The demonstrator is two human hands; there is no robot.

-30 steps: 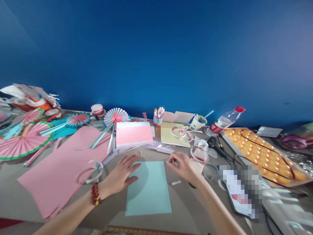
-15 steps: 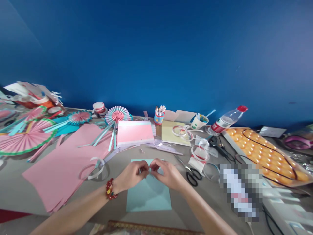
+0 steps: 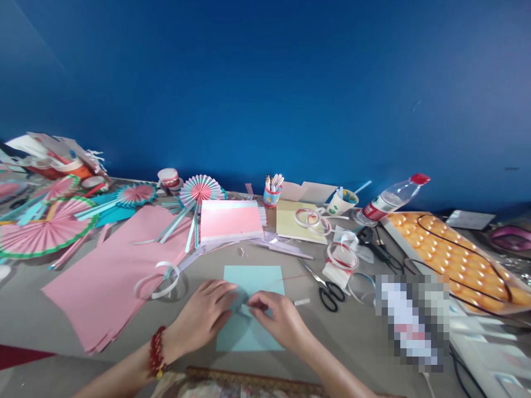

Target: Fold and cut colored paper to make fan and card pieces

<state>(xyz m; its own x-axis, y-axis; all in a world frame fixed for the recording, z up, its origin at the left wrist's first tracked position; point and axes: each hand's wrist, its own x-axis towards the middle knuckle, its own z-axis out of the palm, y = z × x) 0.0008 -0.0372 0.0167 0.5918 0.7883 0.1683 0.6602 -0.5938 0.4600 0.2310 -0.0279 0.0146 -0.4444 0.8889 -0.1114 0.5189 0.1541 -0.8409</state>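
Observation:
In the head view a light blue sheet of paper (image 3: 249,340) lies flat on the grey table. My left hand (image 3: 204,312), with a red beaded bracelet at the wrist, is over the sheet's left edge; its fingers are stretched and hold nothing. Over the middle of the sheet, my right hand (image 3: 279,316) is closed in a pinch on a small pale blue strip (image 3: 246,310) at its fingertips. A narrow whitish strip (image 3: 302,302) shows just right of that hand; whether it is the same piece I cannot tell. Black-handled scissors (image 3: 327,293) lie further right.
Pink sheets (image 3: 120,276) and a loop of white tape (image 3: 168,282) lie left. Folded paper fans (image 3: 201,190) and a pencil cup (image 3: 272,194) stand behind. Tape rolls (image 3: 342,255), a bottle (image 3: 390,200) and a glue gun (image 3: 375,246) are at right.
My hands were together at the top of the sheet. The left has moved down and left with its fingers opened out; the right has come slightly lower, the pale strip now visible at its fingertips.

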